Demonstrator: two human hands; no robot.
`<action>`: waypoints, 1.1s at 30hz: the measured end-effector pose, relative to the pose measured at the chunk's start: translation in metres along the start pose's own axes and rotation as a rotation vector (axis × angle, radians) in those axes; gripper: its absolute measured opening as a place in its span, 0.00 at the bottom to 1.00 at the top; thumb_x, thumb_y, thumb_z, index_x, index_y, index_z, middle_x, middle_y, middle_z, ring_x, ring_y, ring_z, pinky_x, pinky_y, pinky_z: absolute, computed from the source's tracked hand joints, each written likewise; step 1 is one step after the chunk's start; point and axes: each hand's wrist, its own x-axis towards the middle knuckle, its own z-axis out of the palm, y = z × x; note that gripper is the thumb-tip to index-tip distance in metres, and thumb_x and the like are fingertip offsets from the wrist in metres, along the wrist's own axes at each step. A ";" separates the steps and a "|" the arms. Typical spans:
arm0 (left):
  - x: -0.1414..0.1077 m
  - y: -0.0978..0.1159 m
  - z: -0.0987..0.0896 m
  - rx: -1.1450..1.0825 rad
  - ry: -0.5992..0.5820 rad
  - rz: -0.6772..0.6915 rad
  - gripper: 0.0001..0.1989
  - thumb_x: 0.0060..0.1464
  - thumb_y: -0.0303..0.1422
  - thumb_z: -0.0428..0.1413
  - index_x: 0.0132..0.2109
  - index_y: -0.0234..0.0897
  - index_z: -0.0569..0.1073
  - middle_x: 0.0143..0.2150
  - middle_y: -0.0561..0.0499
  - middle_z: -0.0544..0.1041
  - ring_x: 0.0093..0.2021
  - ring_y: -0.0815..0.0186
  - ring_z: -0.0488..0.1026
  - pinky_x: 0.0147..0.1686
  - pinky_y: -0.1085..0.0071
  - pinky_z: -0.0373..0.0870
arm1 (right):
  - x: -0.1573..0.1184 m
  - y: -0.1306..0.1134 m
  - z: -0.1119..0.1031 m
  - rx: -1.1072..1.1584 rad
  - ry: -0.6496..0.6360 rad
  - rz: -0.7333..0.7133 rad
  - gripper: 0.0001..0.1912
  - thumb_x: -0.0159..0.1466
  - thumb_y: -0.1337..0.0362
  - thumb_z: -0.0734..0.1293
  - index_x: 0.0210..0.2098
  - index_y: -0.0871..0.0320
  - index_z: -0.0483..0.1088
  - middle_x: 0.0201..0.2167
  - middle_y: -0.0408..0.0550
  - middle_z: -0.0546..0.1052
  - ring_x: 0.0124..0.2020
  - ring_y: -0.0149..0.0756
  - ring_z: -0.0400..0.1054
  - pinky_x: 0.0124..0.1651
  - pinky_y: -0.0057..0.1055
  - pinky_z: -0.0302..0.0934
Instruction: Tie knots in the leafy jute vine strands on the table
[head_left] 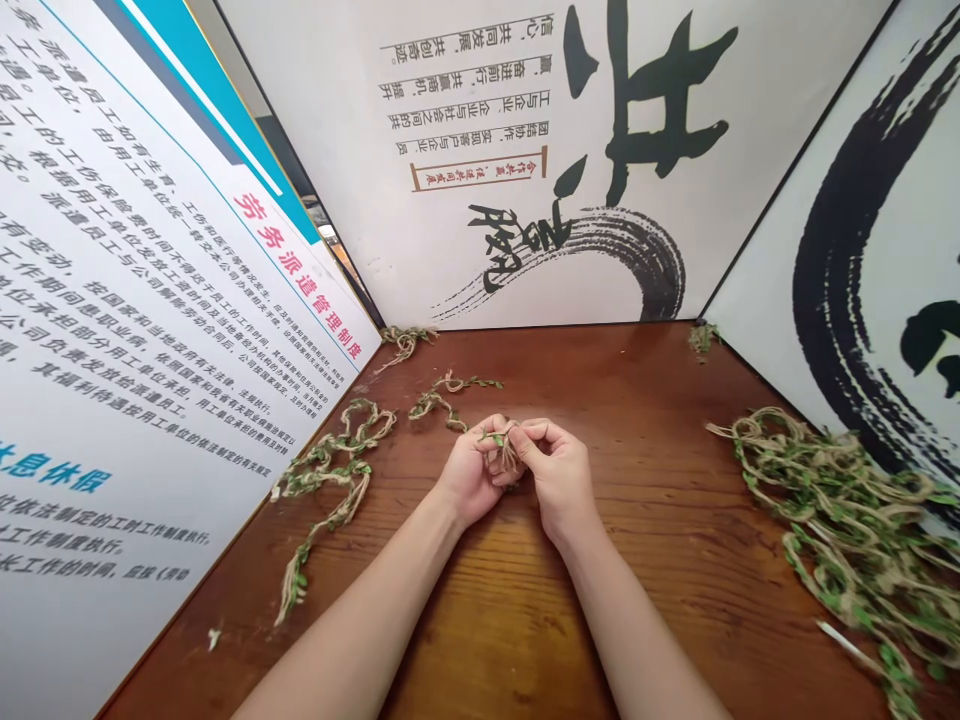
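Observation:
Near the middle of the table, my two hands meet around a short bundle of leafy twine (507, 452), tan cord with small green leaves. My left hand (474, 470) is closed, its curled fingers holding the bundle from below and the left. The thumb and forefinger of my right hand (559, 470) pinch the same twine at its upper right. Frayed cord ends hang down between the hands. Part of the bundle is hidden behind the fingers. Just beyond my left hand lies a loose piece of leafy twine (442, 400).
On the right is a large tangled heap of leafy twine (847, 520), with a thin white stick (847, 642) by it. A long wavy strand (337, 470) lies at left. Printed panels (465, 250) wall in the brown wooden table (645, 400). Small bundles sit at the back corners.

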 end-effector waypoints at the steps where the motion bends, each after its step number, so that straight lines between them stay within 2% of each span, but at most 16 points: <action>1: 0.000 0.000 0.000 0.014 -0.006 -0.002 0.10 0.38 0.22 0.60 0.26 0.35 0.65 0.19 0.59 0.60 0.15 0.78 0.48 0.12 0.82 0.47 | 0.000 0.001 -0.001 0.014 -0.004 0.007 0.20 0.48 0.49 0.81 0.25 0.58 0.75 0.29 0.45 0.75 0.30 0.33 0.69 0.34 0.31 0.66; 6: -0.001 -0.003 -0.001 0.045 -0.042 0.064 0.14 0.38 0.25 0.65 0.26 0.35 0.65 0.16 0.61 0.57 0.15 0.79 0.46 0.12 0.83 0.48 | -0.001 0.005 0.000 0.015 -0.025 0.043 0.21 0.52 0.46 0.78 0.31 0.57 0.74 0.27 0.43 0.75 0.27 0.31 0.68 0.30 0.28 0.64; 12: -0.002 -0.009 0.004 0.077 0.029 0.143 0.18 0.38 0.32 0.71 0.27 0.35 0.67 0.15 0.63 0.53 0.16 0.80 0.43 0.13 0.84 0.44 | 0.000 -0.001 0.002 -0.016 -0.025 0.088 0.28 0.52 0.40 0.76 0.34 0.57 0.71 0.28 0.44 0.75 0.27 0.33 0.69 0.30 0.30 0.65; 17: -0.001 -0.010 0.007 0.115 0.094 0.186 0.21 0.34 0.36 0.75 0.28 0.33 0.71 0.15 0.64 0.55 0.15 0.81 0.45 0.13 0.83 0.42 | 0.002 0.002 -0.002 -0.097 0.035 0.030 0.25 0.53 0.43 0.76 0.33 0.58 0.72 0.33 0.47 0.76 0.32 0.34 0.70 0.34 0.31 0.65; 21: 0.001 -0.010 0.005 0.124 0.136 0.193 0.23 0.33 0.36 0.76 0.33 0.30 0.75 0.15 0.63 0.59 0.15 0.82 0.46 0.14 0.82 0.42 | 0.003 0.006 -0.005 -0.133 0.046 0.005 0.21 0.55 0.46 0.75 0.33 0.57 0.72 0.29 0.45 0.75 0.31 0.35 0.69 0.33 0.31 0.64; 26: 0.000 -0.004 0.002 0.077 0.013 0.092 0.18 0.37 0.32 0.73 0.26 0.32 0.69 0.16 0.62 0.56 0.16 0.81 0.47 0.14 0.82 0.43 | 0.002 -0.001 -0.003 -0.142 0.017 0.009 0.19 0.54 0.48 0.74 0.30 0.56 0.69 0.26 0.44 0.75 0.27 0.34 0.68 0.31 0.31 0.63; 29: -0.002 -0.001 0.002 0.043 -0.015 0.063 0.16 0.39 0.33 0.71 0.28 0.31 0.72 0.17 0.60 0.57 0.17 0.80 0.49 0.14 0.81 0.45 | 0.000 -0.005 -0.001 -0.161 0.033 -0.028 0.18 0.55 0.49 0.73 0.29 0.56 0.69 0.25 0.43 0.75 0.26 0.34 0.67 0.30 0.31 0.62; 33: -0.003 -0.001 0.004 0.130 -0.036 0.062 0.15 0.38 0.30 0.71 0.31 0.28 0.76 0.17 0.60 0.60 0.16 0.80 0.50 0.15 0.82 0.45 | 0.000 -0.006 -0.003 -0.133 0.076 -0.046 0.16 0.54 0.51 0.75 0.29 0.56 0.70 0.25 0.43 0.75 0.27 0.33 0.67 0.31 0.31 0.62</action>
